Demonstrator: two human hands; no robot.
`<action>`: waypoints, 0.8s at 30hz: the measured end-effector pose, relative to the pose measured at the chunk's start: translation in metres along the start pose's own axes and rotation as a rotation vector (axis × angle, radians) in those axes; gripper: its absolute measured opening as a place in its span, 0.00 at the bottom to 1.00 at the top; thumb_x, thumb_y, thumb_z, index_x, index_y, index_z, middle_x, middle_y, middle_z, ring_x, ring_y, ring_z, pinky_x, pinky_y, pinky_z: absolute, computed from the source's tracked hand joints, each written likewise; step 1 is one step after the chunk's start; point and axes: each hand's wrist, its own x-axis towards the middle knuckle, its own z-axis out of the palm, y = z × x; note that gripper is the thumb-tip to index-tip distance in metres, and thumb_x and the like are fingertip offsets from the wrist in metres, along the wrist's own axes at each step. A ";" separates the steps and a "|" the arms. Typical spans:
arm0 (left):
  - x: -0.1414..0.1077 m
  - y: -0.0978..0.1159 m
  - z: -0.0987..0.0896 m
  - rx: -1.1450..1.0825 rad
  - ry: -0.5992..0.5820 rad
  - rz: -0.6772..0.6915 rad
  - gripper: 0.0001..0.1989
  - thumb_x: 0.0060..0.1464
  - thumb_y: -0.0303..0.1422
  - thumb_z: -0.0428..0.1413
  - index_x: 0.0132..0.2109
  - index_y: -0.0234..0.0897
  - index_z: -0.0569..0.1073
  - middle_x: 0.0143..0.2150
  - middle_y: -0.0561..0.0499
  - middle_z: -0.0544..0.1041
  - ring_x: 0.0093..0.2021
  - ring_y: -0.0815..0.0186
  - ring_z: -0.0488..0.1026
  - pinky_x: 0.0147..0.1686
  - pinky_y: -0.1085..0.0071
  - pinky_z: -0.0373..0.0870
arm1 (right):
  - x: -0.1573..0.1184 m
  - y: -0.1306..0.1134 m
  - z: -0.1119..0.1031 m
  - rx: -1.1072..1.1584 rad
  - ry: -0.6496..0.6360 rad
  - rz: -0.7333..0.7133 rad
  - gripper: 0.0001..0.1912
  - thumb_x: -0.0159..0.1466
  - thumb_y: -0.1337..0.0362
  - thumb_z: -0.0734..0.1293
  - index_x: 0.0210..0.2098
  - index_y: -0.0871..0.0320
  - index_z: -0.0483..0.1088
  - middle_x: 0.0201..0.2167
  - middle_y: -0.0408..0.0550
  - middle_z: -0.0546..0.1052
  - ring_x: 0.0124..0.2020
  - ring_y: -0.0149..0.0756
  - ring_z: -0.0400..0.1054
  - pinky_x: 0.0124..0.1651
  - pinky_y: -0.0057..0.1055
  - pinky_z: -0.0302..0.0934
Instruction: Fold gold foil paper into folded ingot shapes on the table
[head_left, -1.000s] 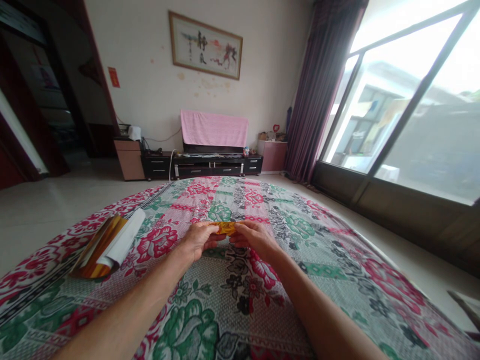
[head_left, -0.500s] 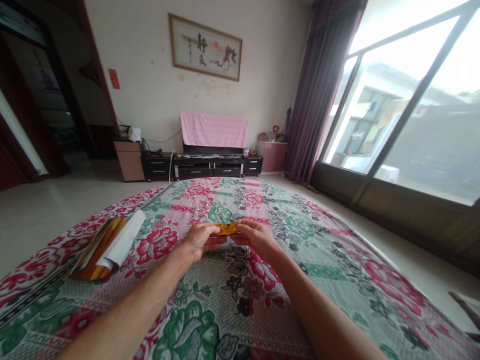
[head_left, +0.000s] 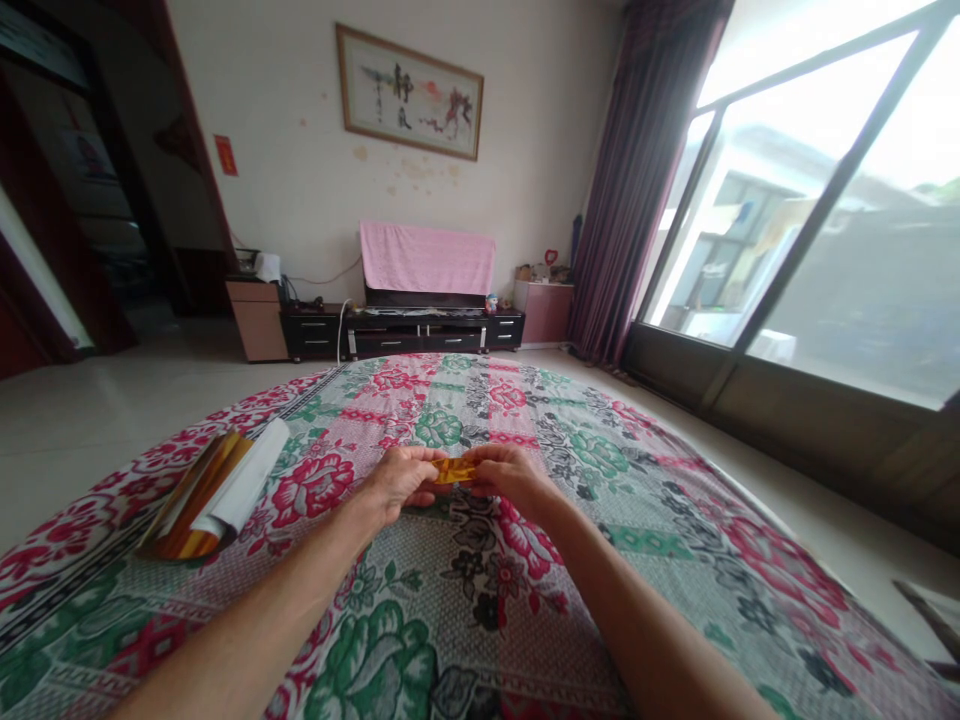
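A small strip of shiny golden foil paper (head_left: 456,470) is stretched between my two hands over the flowered cloth (head_left: 390,655). My left hand (head_left: 403,482) pinches its left end, and my right hand (head_left: 506,472) pinches the right end. Both hands have thumb and fingers pressed together on the foil. To the left lies a loosely rolled stack of gold sheets (head_left: 191,490) and white paper (head_left: 244,480).
Beyond the cloth stands a low black cabinet (head_left: 375,345) with a screen under a pink cloth (head_left: 427,258). A purple curtain (head_left: 622,180) and a large window (head_left: 825,220) are at the right. A framed picture (head_left: 412,90) hangs on the wall.
The foil looks flatter and sits slightly lower. The fingers of both my hands have curled in closer around its ends.
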 end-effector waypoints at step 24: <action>-0.001 -0.002 0.007 0.089 0.094 0.113 0.11 0.41 0.26 0.56 0.36 0.31 0.76 0.26 0.49 0.78 0.31 0.62 0.77 0.21 0.77 0.65 | -0.001 -0.004 0.002 -0.028 0.021 -0.005 0.08 0.54 0.75 0.64 0.31 0.62 0.74 0.26 0.45 0.77 0.23 0.25 0.70 0.28 0.22 0.67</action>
